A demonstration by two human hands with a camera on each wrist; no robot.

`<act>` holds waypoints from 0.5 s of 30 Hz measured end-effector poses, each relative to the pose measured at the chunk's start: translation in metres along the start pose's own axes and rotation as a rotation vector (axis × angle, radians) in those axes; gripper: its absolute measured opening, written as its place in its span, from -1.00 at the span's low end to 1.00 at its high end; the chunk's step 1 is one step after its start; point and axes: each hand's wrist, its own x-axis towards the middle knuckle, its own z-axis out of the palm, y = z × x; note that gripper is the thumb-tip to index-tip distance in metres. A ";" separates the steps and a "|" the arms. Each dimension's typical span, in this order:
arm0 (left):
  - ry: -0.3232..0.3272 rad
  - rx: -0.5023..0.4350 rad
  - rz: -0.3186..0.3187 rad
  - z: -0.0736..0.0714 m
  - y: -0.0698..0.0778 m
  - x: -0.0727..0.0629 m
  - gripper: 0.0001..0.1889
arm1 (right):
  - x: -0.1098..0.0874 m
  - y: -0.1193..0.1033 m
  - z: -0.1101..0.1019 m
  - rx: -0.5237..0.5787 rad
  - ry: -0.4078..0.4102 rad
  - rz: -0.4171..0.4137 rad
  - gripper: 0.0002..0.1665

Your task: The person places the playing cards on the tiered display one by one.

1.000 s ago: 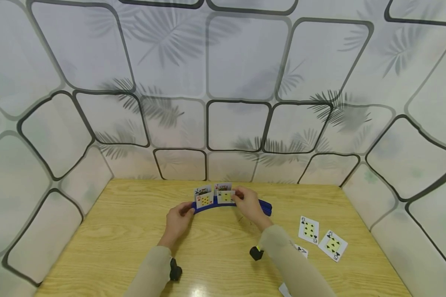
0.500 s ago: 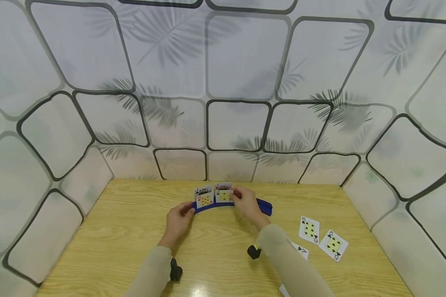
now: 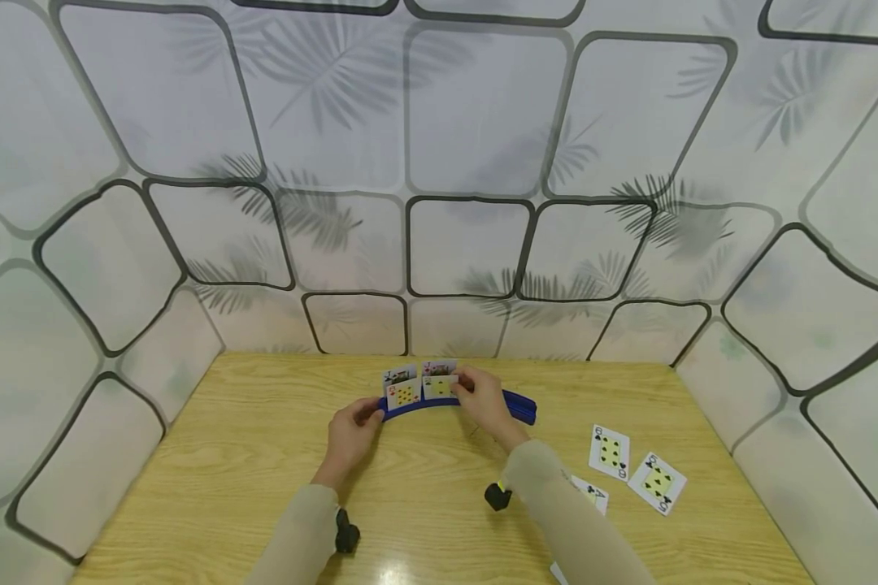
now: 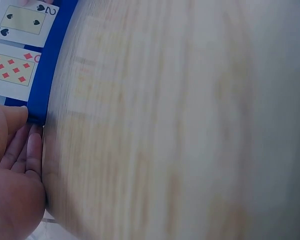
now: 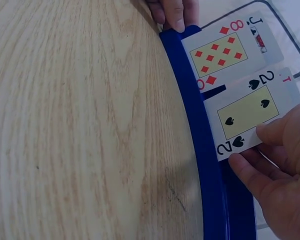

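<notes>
Both arms reach forward over the desk point(image 3: 424, 487) to a curved blue holder point(image 3: 519, 408) near its far edge, forearms angled inward. The left hand point(image 3: 354, 433) keeps a narrow grip on the holder's left end, between thumb and fingers. The right hand point(image 3: 488, 400) pinches the two of spades point(image 5: 247, 115) by its right side, thumb on the face and fingers at the edge and behind. The two stands in the holder's front row, just right of the eight of diamonds point(image 5: 217, 60).

Behind the eight, only the top of a jack point(image 3: 399, 374) shows; the card behind the two point(image 3: 439, 368) is mostly covered, its rank hard to make out. The right hand also hides part of the holder. To the right lie a black six point(image 3: 610, 452) and a black five point(image 3: 657, 484), their suits too small to tell. The right sleeve point(image 3: 571, 512) partly covers an ace point(image 3: 591, 492), while another card point(image 3: 558, 574) is cut off at the head view's bottom edge.
</notes>
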 end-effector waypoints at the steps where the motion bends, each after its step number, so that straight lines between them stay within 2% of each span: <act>1: 0.000 0.000 0.001 0.000 0.000 0.000 -0.71 | 0.000 0.001 0.000 0.004 -0.002 0.003 -0.79; 15: 0.015 0.005 0.027 -0.001 -0.001 0.000 -0.72 | 0.000 0.007 0.005 0.012 0.006 0.053 -0.78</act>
